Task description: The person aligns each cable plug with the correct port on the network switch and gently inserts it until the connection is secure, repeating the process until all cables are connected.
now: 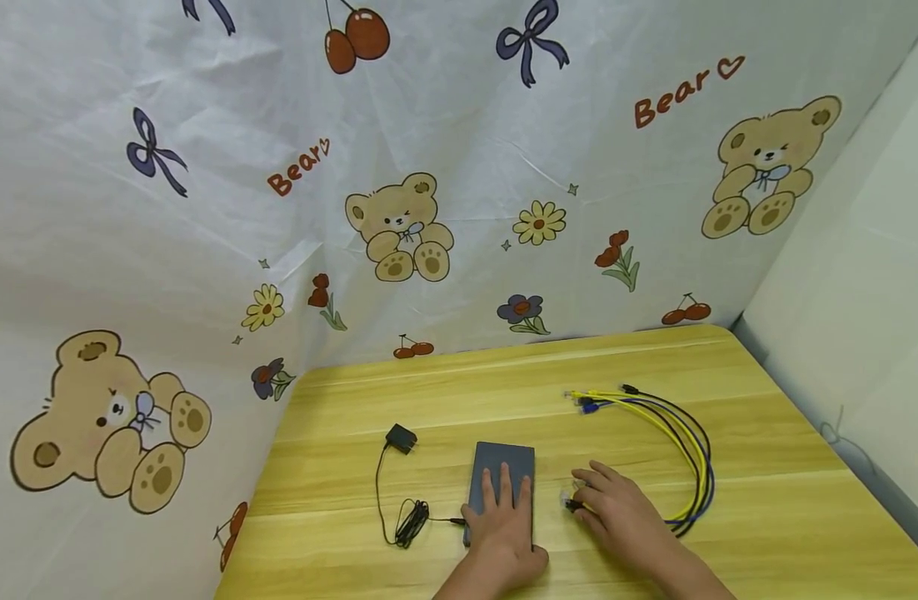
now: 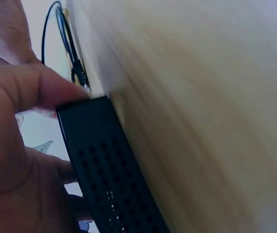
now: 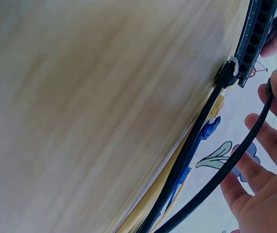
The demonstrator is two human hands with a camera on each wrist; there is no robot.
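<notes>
A dark network switch (image 1: 501, 457) lies flat on the table, a thin power lead plugged in at its left side. Across its top rests my left hand (image 1: 500, 529), fingers spread and straight, with the thumb touching a corner in the left wrist view. The vented side (image 2: 111, 160) shows there, and a row of ports (image 3: 257, 29) appears in the right wrist view. To the right of the switch, my right hand (image 1: 616, 512) pinches the plug end of a black network cable (image 3: 245, 148) between thumb and forefinger. Another black cable's plug (image 3: 227, 73) lies on the table near the ports.
Yellow, blue and black network cables (image 1: 702, 471) curve in a bundle at the right, their far plugs (image 1: 588, 402) behind my right hand. A black power adapter (image 1: 402, 438) with a coiled lead (image 1: 411, 525) lies left of the switch. A bear-print cloth (image 1: 459, 125) hangs behind the table.
</notes>
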